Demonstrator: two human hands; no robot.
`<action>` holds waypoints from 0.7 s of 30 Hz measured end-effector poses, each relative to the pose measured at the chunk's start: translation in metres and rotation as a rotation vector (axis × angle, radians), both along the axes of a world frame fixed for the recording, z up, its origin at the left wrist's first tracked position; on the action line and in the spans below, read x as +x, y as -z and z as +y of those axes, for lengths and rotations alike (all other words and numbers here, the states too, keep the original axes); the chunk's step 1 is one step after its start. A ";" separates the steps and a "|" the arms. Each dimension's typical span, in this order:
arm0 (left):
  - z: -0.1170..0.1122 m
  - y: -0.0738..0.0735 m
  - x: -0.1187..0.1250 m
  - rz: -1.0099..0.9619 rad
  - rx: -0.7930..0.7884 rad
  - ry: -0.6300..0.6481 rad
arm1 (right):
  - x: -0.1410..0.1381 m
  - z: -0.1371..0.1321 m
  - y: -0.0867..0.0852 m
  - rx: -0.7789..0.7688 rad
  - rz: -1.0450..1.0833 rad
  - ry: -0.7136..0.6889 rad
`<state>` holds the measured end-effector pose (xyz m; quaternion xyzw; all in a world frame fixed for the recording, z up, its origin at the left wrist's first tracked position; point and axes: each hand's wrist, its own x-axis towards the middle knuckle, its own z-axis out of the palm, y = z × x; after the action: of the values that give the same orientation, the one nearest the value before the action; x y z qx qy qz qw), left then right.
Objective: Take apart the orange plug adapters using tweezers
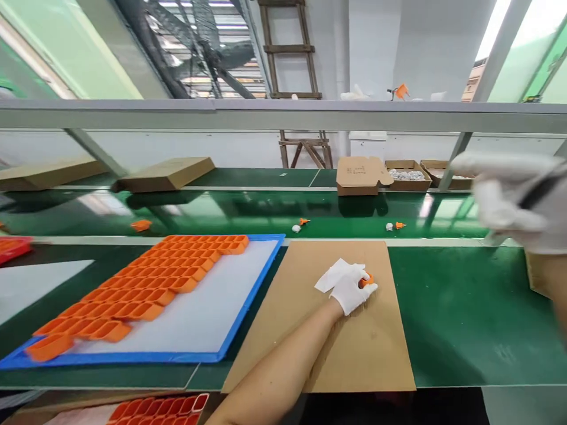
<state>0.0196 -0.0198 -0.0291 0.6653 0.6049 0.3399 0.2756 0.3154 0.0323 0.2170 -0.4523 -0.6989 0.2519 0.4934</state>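
Note:
My left hand (pixel 351 291), in a white glove, rests on a brown cardboard sheet (pixel 283 348). Its fingers are closed round a small orange part (pixel 367 280), most of which the glove hides. Under and beside that hand lies a white cloth or paper piece (pixel 333 275). My right hand (pixel 516 206), also white-gloved, is raised at the right edge, well away from the cardboard. It is smeared by motion, with a dark strip across it, and I cannot make out whether it holds anything.
On the left, a blue-rimmed tray (pixel 195 330) carries rows of orange cups (pixel 163 277). Small orange and white parts (pixel 303 222) lie on the green belt. Behind stand an open carton (pixel 361 174) and a box of white pieces (pixel 407 176). A metal beam (pixel 283 115) crosses above.

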 end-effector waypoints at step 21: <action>-0.006 0.015 0.010 -0.274 -0.142 -0.009 | -0.166 0.173 0.210 -0.291 -0.721 0.029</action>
<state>0.0301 -0.0257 -0.0436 0.5887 0.5873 0.3850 0.4004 0.1494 0.2050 0.0067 -0.5868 -0.7782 0.1661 0.1502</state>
